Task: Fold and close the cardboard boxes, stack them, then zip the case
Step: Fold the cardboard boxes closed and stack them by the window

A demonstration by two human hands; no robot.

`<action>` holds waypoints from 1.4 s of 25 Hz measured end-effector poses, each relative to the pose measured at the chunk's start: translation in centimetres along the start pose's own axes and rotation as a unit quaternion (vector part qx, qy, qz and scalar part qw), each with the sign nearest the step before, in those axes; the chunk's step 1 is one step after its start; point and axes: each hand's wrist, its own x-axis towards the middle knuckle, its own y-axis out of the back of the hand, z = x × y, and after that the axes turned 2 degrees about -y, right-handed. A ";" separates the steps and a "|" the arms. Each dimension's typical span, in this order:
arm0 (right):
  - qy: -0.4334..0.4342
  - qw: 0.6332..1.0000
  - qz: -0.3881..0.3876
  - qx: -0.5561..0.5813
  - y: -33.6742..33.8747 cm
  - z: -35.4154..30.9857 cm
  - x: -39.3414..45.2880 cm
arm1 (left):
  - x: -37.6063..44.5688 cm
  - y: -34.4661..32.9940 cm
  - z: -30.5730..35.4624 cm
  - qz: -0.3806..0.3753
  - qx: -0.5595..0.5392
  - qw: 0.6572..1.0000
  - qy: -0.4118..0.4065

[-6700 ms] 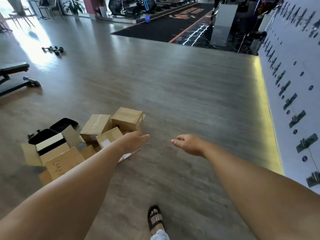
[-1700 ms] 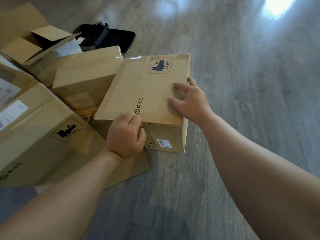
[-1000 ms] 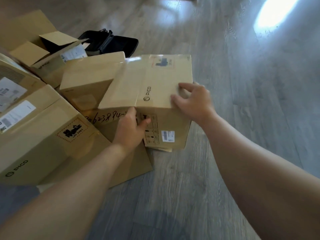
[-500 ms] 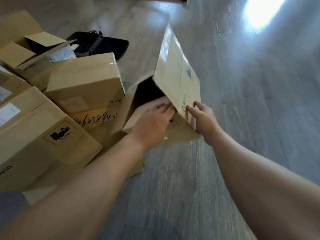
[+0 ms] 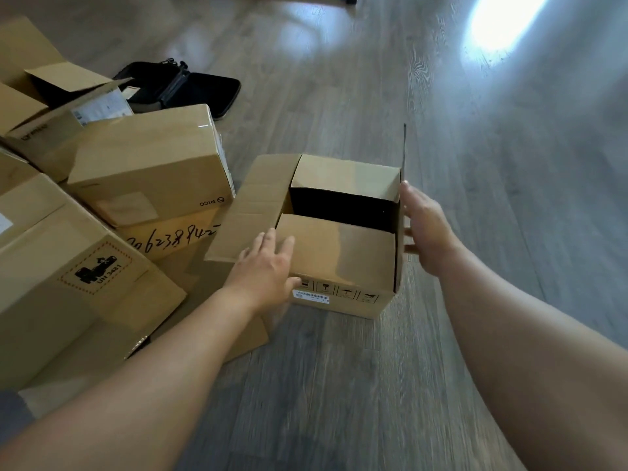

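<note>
A person's two bare forearms reach down over a grey wood-grain floor (image 5: 339,385) toward an open cardboard box (image 5: 339,266) standing upright near the middle of the view. Its interior is a black void; nothing inside can be made out. The near short flap (image 5: 336,248) and the far short flap (image 5: 346,175) are folded inward, the left long flap (image 5: 251,205) lies splayed outward, and the right long flap (image 5: 404,147) stands upright, seen edge-on as a thin dark line.

The left hand (image 5: 265,270) rests flat with fingers spread and straight on the near flap's left corner, its thumb against the box's front face beside a barcode label (image 5: 311,296). The right hand (image 5: 424,226) is held with straight, relaxed fingers against the outer right side of the box; whether its palm touches the wall cannot be told, and its thumb is hidden.

To the left, a closed box printed PICO (image 5: 149,164) lies tilted on another bearing handwritten digits (image 5: 173,237), partly covered. A larger box with a red-dashed UN 3481 mark (image 5: 68,266) is cut off at the left edge. Behind them an opened box (image 5: 51,103) shows a white label, blurred. The black case (image 5: 180,86) lies unzipped on the floor beyond the pile, partly hidden by it. Glare whitens the floor at top right
</note>
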 end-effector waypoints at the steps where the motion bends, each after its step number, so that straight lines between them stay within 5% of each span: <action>1: 0.023 1.000 0.009 -0.003 0.2 -0.5 0.2 | -0.1 0.0 -0.4 0.003 0.003 1.000 0.008; 4: 0.086 0.980 0.070 -0.164 -0.1 -3.0 1.7 | -0.3 -0.1 -0.9 0.021 -0.001 1.000 0.017; 6: 0.159 0.904 0.098 -0.384 -1.2 -4.5 2.4 | -0.1 -0.1 -0.8 0.046 0.017 0.999 0.006; 8: 0.203 0.843 0.091 -0.489 -2.9 -5.2 2.8 | 0.0 0.1 -0.8 0.089 0.028 0.996 -0.004; 13: 0.104 0.797 -0.016 -0.595 -4.8 -2.5 2.9 | 0.2 0.3 -1.2 0.130 0.033 0.991 0.005; 18: 0.067 0.772 -0.044 -0.631 -3.6 3.4 2.8 | 0.7 -0.1 -1.5 0.096 -0.005 0.994 0.054; 24: 0.068 0.814 0.009 -0.576 -2.9 6.2 2.6 | 1.8 -0.4 0.0 0.050 -0.168 0.977 0.123; 31: 0.095 0.758 0.096 -0.639 -5.6 7.2 0.0 | 3.5 0.9 1.2 0.041 -0.534 0.829 0.160; 33: 0.117 0.763 0.092 -0.629 -7.0 7.7 -0.7 | 3.4 1.2 1.5 0.066 -0.510 0.848 0.127; 35: 0.128 0.783 0.092 -0.602 -8.5 7.7 -1.3 | 3.3 0.9 1.6 0.064 -0.406 0.905 0.109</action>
